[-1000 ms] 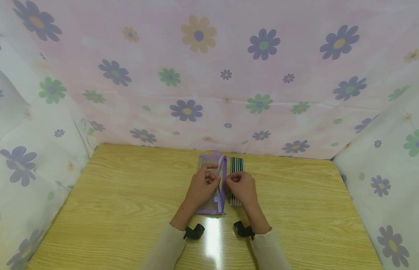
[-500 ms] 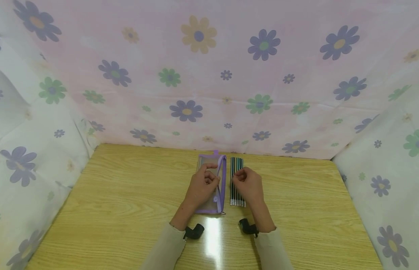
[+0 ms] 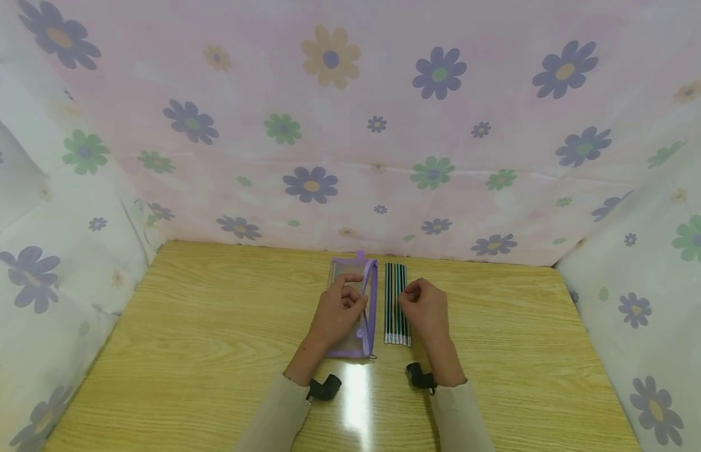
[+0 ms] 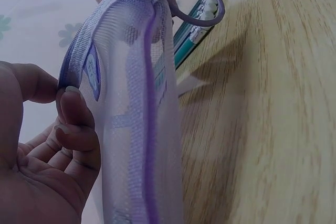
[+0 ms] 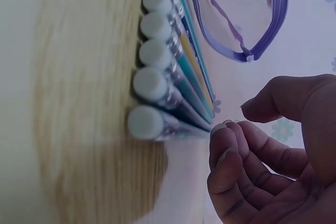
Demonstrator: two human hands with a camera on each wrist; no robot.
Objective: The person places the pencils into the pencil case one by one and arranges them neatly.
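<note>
A lavender mesh zip pouch [image 3: 343, 345] lies lengthwise on the wooden table, its zipper along the right side parted. My left hand [image 3: 338, 317] pinches the zipper edge between thumb and fingers; the left wrist view shows the mesh pouch [image 4: 123, 150] standing up beside that hand, with a ring pull at its corner. To the pouch's right, several striped pencils [image 3: 391, 314] lie side by side, white eraser ends toward me. Over the right edge of the row hovers my right hand [image 3: 429, 311], fingers bent. In the right wrist view a gap shows between its thumb and fingers, holding nothing.
The wooden table [image 3: 215, 314] reaches back to a flowered curtain [image 3: 384, 144], which also encloses both sides. Black wrist cameras [image 3: 326, 387] sit on both wrists. Glare from a light falls on the table near the pouch's lower end.
My right hand has moved right, from beside the pouch's zipper edge across the pencils to their right side, uncovering more of the row. The left hand keeps its hold on the pouch.
</note>
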